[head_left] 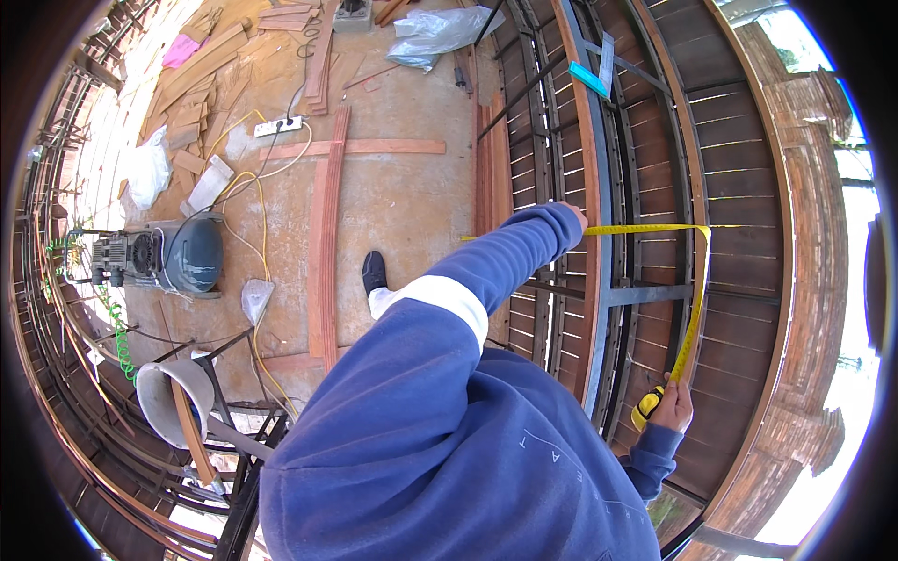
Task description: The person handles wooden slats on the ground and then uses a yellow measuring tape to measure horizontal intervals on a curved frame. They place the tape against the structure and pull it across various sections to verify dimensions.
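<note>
A yellow tape measure (645,408) has its case in my right hand (672,408), whose fingers are wrapped round it. From there its blade (645,229) climbs along the dark slats, bends sharply, then runs left across the reddish wooden rail (592,168). My left arm, in a blue sleeve with a white band, reaches across to the right. At its end my left hand (578,218) is closed at the blade beside the rail; the sleeve hides most of its fingers. The blade's end shows again left of the forearm.
Long reddish boards (329,224) lie on the floor near my shoe (374,271). To the left stand an air compressor (187,254) and a power strip (279,126) with trailing cords. A turquoise-handled square (589,79) rests on the metal frame. Wood offcuts (187,122) lie at far left.
</note>
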`<state>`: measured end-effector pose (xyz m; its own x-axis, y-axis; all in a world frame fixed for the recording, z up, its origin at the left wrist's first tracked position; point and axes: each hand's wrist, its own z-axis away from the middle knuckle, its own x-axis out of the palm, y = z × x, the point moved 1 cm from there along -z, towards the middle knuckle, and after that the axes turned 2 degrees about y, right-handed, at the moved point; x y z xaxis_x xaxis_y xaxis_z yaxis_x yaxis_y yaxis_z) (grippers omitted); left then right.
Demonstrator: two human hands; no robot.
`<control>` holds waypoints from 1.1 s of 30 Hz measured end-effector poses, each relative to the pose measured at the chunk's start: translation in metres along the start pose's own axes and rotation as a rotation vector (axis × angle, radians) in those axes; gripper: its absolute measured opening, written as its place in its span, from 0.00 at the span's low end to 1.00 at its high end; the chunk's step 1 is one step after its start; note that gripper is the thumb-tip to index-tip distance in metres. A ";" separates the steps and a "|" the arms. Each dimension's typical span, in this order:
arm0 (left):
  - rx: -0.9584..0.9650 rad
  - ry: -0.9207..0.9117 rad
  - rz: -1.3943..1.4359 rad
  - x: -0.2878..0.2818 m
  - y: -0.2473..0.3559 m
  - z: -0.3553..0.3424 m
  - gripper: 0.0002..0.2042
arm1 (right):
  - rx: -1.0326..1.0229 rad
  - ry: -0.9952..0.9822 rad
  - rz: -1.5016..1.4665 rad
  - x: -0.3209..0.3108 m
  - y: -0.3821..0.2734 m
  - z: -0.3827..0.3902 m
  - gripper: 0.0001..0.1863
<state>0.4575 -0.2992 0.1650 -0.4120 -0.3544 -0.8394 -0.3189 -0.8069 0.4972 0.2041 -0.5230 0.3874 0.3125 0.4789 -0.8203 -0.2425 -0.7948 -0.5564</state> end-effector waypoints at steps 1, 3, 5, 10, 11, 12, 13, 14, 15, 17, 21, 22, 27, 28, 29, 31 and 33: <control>0.001 0.003 -0.001 -0.001 0.000 0.001 0.14 | -0.007 0.003 -0.004 0.001 0.000 0.000 0.14; -0.001 0.008 -0.002 -0.001 0.000 0.003 0.14 | -0.007 0.002 -0.008 0.001 0.003 0.000 0.14; 0.002 0.016 -0.006 0.006 -0.002 -0.003 0.14 | -0.013 -0.009 0.008 0.001 0.003 -0.001 0.15; 0.013 0.002 -0.023 0.000 0.001 0.002 0.14 | -0.021 0.000 0.013 0.002 0.003 0.000 0.15; 0.012 0.005 -0.019 0.001 -0.001 0.001 0.14 | -0.014 -0.005 0.013 0.002 0.002 0.000 0.15; 0.012 0.008 -0.016 0.002 -0.002 0.000 0.14 | -0.007 -0.009 0.013 0.002 0.002 0.000 0.15; 0.009 0.010 -0.017 0.001 -0.002 0.002 0.14 | 0.000 -0.013 0.013 0.002 0.001 0.000 0.15; 0.007 0.010 -0.019 -0.001 -0.002 0.004 0.14 | 0.000 -0.016 0.022 0.002 0.002 0.000 0.15; 0.005 0.010 -0.020 -0.002 -0.001 0.004 0.14 | 0.001 -0.020 0.031 0.002 0.004 -0.001 0.15; 0.008 0.011 -0.018 0.002 -0.002 0.000 0.14 | -0.002 -0.019 0.035 0.002 0.005 -0.001 0.15; 0.006 0.013 -0.011 -0.003 -0.001 0.006 0.14 | 0.004 -0.005 0.006 0.003 0.005 0.000 0.15; 0.005 0.014 -0.010 -0.002 -0.001 0.006 0.14 | 0.010 -0.002 -0.005 0.004 0.005 0.000 0.15; -0.001 0.019 -0.029 0.008 -0.003 -0.005 0.14 | -0.013 -0.005 0.030 0.002 0.002 0.000 0.15; -0.002 0.020 -0.027 0.007 -0.003 -0.004 0.14 | -0.023 -0.006 0.038 0.003 0.001 -0.001 0.15; 0.000 0.019 -0.026 0.003 -0.002 -0.001 0.14 | -0.019 -0.001 0.029 0.003 0.002 0.000 0.15; 0.005 0.022 -0.023 0.002 0.000 0.003 0.14 | -0.009 0.008 0.011 0.003 0.003 0.001 0.15; 0.008 0.032 -0.022 0.001 -0.001 0.004 0.14 | -0.005 0.001 0.005 0.003 0.003 0.001 0.15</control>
<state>0.4536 -0.2972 0.1643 -0.3771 -0.3519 -0.8567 -0.3347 -0.8107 0.4803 0.2040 -0.5238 0.3827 0.3125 0.4741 -0.8231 -0.2393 -0.7993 -0.5512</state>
